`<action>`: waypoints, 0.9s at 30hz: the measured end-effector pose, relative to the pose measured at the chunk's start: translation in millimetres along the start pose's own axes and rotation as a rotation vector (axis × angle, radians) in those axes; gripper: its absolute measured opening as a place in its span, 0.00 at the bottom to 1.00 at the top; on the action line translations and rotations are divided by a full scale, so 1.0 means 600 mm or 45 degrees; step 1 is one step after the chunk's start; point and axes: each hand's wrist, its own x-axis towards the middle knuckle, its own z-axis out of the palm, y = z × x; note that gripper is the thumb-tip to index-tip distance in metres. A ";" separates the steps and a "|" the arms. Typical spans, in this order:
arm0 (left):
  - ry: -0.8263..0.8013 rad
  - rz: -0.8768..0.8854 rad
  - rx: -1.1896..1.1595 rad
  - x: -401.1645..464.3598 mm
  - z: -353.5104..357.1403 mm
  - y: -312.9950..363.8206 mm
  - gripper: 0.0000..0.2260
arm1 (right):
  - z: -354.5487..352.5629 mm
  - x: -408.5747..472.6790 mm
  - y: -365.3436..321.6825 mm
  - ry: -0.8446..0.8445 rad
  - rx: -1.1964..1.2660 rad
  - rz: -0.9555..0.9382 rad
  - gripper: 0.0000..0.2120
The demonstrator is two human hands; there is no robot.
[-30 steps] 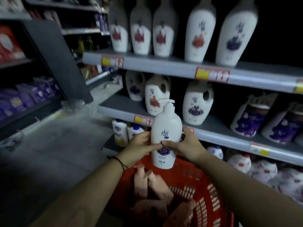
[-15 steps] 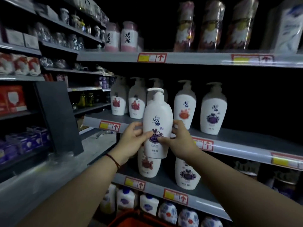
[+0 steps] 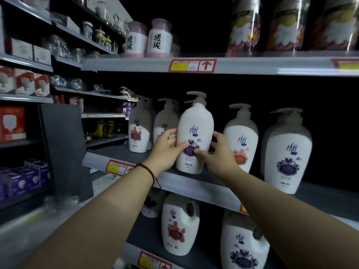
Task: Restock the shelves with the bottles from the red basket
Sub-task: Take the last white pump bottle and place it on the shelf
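Note:
A white pump bottle with a purple label (image 3: 195, 133) stands upright at the front of the middle shelf (image 3: 194, 184), held from both sides. My left hand (image 3: 167, 150) grips its left side, thumb across the label. My right hand (image 3: 217, 152) grips its right side, thumb on the label. Whether the bottle's base rests on the shelf I cannot tell. On its left stand two matching pump bottles with red labels (image 3: 138, 131). On its right stand one with an orange label (image 3: 240, 138) and one with a purple label (image 3: 286, 152). The red basket is out of view.
The upper shelf (image 3: 252, 65) carries pink-capped jars (image 3: 147, 38) and wrapped cylinders. Larger white jugs (image 3: 179, 224) stand on the shelf below. A dark end panel (image 3: 64, 152) and more stocked shelves lie to the left. Dark space lies behind the middle shelf's front row.
The view rose from the red basket to the middle shelf. Both hands carried the purple-label bottle up and forward into the gap in the row of pump bottles.

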 end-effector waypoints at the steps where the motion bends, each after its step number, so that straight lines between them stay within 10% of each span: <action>1: 0.004 -0.005 0.004 0.005 0.001 -0.007 0.24 | 0.004 0.006 0.006 0.009 -0.025 -0.007 0.33; 15: -0.121 0.013 0.182 0.013 0.006 -0.057 0.33 | 0.039 0.003 0.032 0.014 -0.397 0.044 0.32; 21: 0.172 0.284 1.353 -0.103 -0.022 -0.031 0.22 | 0.017 -0.086 0.014 0.010 -1.090 -0.326 0.19; 27: -0.256 0.365 1.770 -0.300 -0.033 -0.067 0.14 | -0.001 -0.264 0.043 -0.389 -1.380 -0.472 0.16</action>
